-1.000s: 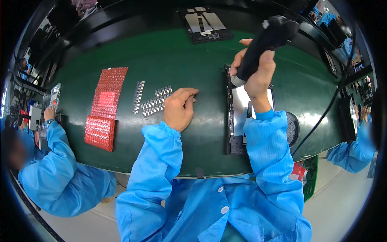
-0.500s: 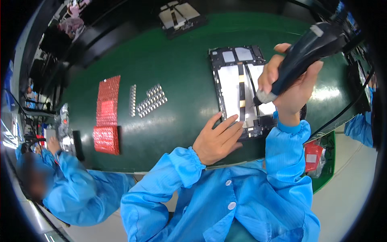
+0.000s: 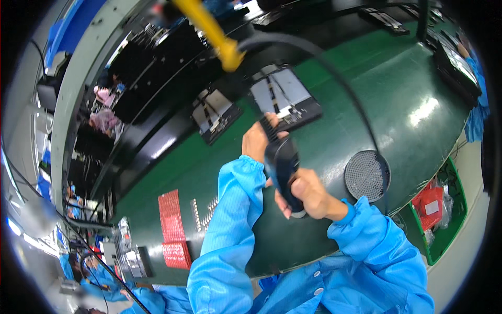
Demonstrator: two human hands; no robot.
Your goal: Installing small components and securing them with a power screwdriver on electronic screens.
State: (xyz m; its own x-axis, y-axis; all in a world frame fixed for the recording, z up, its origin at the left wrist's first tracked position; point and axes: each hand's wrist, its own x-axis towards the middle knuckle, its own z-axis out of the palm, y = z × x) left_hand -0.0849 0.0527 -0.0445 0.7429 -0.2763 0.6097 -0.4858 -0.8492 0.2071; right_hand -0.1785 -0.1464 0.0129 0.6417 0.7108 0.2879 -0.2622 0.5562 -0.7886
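Observation:
My right hand (image 3: 311,196) is closed around a black electric screwdriver (image 3: 282,159) with a grey collar at its lower end. The screwdriver is held above the table, its ribbed end toward the far side. My left hand (image 3: 254,140) reaches beyond it, its fingers at the near edge of an opened tablet (image 3: 282,91) with pale battery panels and a black frame. The screwdriver hides part of that grip. A second opened tablet (image 3: 212,111) lies farther left, apart from my hands.
Red bubble-wrap (image 3: 171,220) and strips of small parts (image 3: 196,213) lie at left on the green table (image 3: 298,240). A round grey mesh disc (image 3: 366,177) sits at right under a dark cable (image 3: 348,91). A yellow fixture (image 3: 214,36) hangs above. A green bin (image 3: 452,225) stands at the right edge.
The tablet has moved from close to me to the far side, with my left hand at it. My right hand has lifted the screwdriver off it. The view has shifted and turned.

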